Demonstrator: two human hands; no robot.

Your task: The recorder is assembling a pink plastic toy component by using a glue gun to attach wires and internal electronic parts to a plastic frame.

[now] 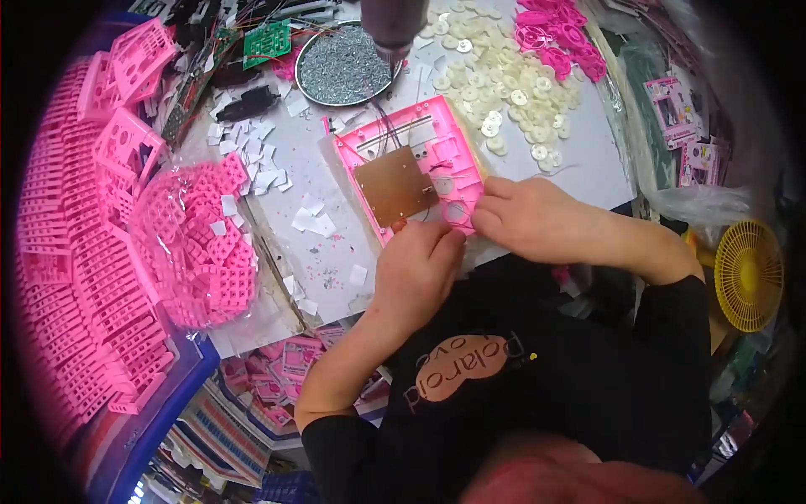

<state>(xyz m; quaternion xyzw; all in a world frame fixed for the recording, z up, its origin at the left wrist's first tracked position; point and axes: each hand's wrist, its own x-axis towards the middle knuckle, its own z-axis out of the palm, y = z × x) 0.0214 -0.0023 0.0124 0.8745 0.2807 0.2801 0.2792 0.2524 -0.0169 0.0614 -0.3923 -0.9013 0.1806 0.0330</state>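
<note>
A pink plastic housing [452,143] lies tilted on the worktable, its open inside facing up. Over its lower left part sits a brown square circuit board [395,186], with thin dark wires [385,126] running from the top. My left hand [416,267] is closed at the housing's near edge, one fingertip showing by the board's lower edge; its other fingertips are hidden. With bent fingers, my right hand [525,216] grips the housing's right edge near the lower corner. Whether either hand also pinches a small part cannot be seen.
A dark tool tip [393,34] hangs above the far table, beside a round dish of screws [346,99]. Pale plastic discs [529,92] and pink parts [564,38] lie far right. At left are white paper squares [260,155], bagged pink pieces [201,227] and stacked pink housings [84,277].
</note>
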